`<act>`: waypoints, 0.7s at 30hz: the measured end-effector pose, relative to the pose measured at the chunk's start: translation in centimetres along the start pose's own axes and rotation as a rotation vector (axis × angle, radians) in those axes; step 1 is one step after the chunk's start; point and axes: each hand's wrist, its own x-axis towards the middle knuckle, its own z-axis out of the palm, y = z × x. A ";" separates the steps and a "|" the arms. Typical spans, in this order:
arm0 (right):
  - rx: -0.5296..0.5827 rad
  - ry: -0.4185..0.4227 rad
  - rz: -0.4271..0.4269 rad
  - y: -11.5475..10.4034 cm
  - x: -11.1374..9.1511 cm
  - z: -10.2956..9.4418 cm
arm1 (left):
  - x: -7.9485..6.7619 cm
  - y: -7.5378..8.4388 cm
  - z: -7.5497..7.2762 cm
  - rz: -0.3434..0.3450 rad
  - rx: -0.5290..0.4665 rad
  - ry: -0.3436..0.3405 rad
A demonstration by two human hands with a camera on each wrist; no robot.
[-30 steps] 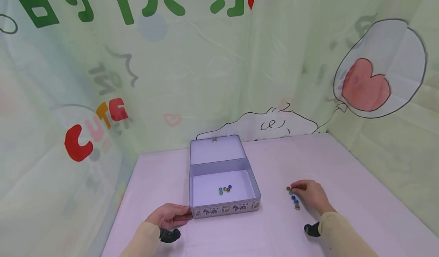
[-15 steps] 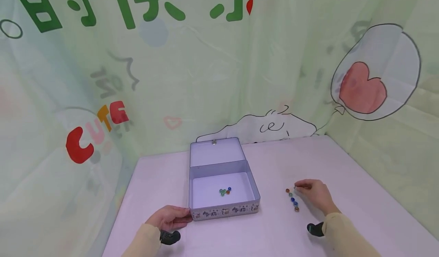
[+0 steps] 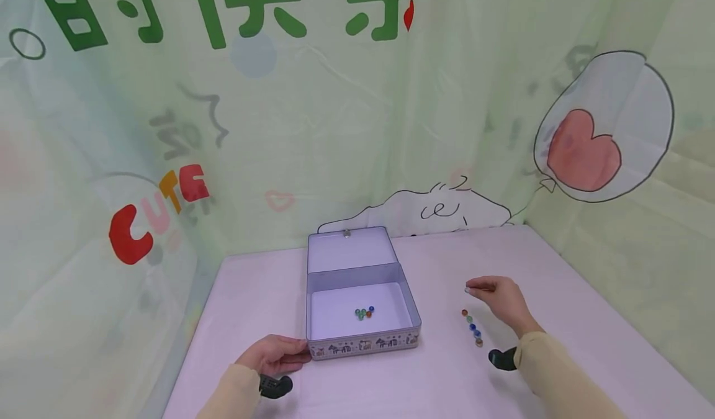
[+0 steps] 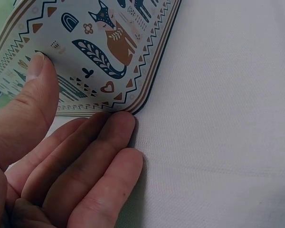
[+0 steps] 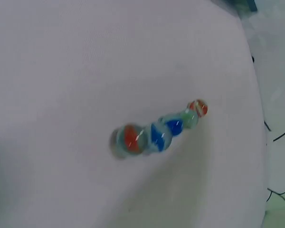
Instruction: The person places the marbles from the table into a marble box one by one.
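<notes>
The right hand (image 3: 503, 300) pinches a marble (image 3: 467, 290) near a row of 5 marbles (image 3: 472, 327); the left hand (image 3: 274, 354), fingers loosely extended, touches the box (image 3: 375, 344) holding 5 other marbles (image 3: 360, 317).

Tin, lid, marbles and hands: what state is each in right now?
Tin: open
Lid: tipped back
Marbles inside the tin: bunched together
Marbles on the table: in a row
Held marble: raised
Left hand: touching the tin's near left corner
Right hand: pinching the held marble
</notes>
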 end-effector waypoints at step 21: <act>0.160 -0.054 -0.058 -10.9 3.9 8.4 | 0.0 0.1 0.0 0.001 0.018 0.020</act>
